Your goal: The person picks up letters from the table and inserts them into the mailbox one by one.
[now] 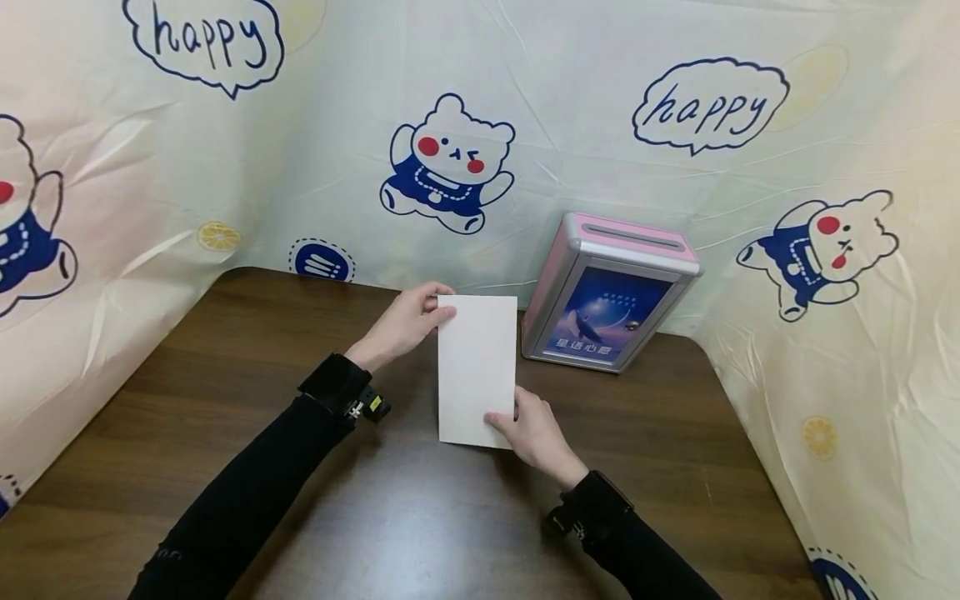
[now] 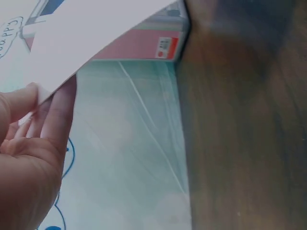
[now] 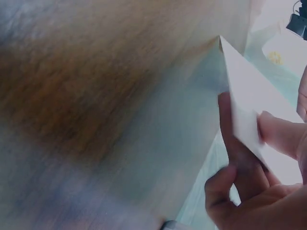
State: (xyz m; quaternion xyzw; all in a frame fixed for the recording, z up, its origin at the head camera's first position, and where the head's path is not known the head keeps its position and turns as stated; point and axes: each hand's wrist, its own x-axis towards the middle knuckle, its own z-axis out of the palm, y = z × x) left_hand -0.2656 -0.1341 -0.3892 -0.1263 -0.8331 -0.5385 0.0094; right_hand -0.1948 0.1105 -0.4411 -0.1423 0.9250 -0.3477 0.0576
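Observation:
A plain white rectangle of folded paper or an envelope (image 1: pixel 477 371) is held upright lengthwise over the table, its blank face toward the head camera. My left hand (image 1: pixel 408 323) pinches its upper left corner, thumb in front and fingers behind, as the left wrist view shows with the hand (image 2: pixel 36 148) at one corner. Low on the right edge, my right hand (image 1: pixel 542 435) grips it between thumb and fingers. From the right wrist, the paper (image 3: pixel 254 100) appears nearly edge-on, with the right thumb (image 3: pixel 283 134) on its face and fingers behind.
Right of the paper stands a pink and silver slotted box (image 1: pixel 611 292) with a blue picture panel and a lock on its front. The brown wooden table (image 1: pixel 420 533) is bordered by a pale cloth (image 1: pixel 585 100) printed with bears, which rises at the back and sides.

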